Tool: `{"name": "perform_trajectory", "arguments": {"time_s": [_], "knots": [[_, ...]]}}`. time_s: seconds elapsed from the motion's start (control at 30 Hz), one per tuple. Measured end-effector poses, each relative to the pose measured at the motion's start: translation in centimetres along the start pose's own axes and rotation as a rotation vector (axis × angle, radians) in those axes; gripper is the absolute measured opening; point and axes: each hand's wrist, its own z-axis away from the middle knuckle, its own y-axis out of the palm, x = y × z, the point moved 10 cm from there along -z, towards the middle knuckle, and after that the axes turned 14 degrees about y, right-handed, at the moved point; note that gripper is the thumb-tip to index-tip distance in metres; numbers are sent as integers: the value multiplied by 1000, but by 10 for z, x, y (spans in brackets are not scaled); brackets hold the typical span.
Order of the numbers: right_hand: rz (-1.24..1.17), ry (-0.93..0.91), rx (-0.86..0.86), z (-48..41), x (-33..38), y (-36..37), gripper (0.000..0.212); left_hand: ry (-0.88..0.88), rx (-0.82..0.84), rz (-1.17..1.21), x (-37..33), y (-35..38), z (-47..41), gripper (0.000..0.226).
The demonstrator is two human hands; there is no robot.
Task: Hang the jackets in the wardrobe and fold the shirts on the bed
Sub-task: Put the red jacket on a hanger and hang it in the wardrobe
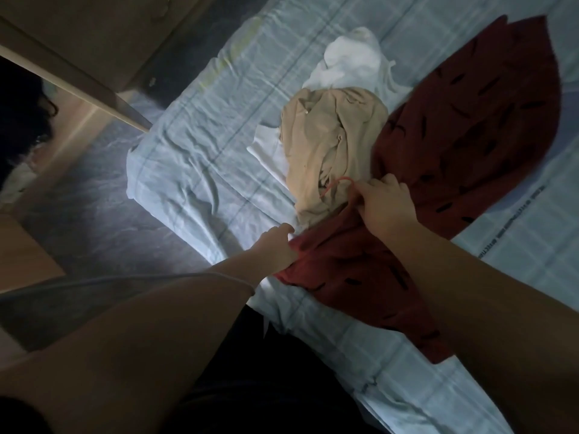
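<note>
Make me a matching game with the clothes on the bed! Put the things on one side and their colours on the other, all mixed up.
Things
1. held garment, gripped by the left hand and the right hand
2. crumpled middle garment
3. far garment, at the back of the pile
4. bed sheet

Colours
A. white
B. light blue with checks
C. dark red with black marks
D. beige

Pairs: 1-C, 2-D, 3-A, 4-B
</note>
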Motion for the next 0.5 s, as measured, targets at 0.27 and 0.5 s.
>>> {"name": "perform_trajectory", "arguments": {"time_s": [0.27,0.5], "knots": [[-236,3,-222,63,-48,-62,19,190,76,91,-39,-5,38,36],[-337,107,-378,123,-82,-126,31,360,66,192,-114,-37,90,13]]}}
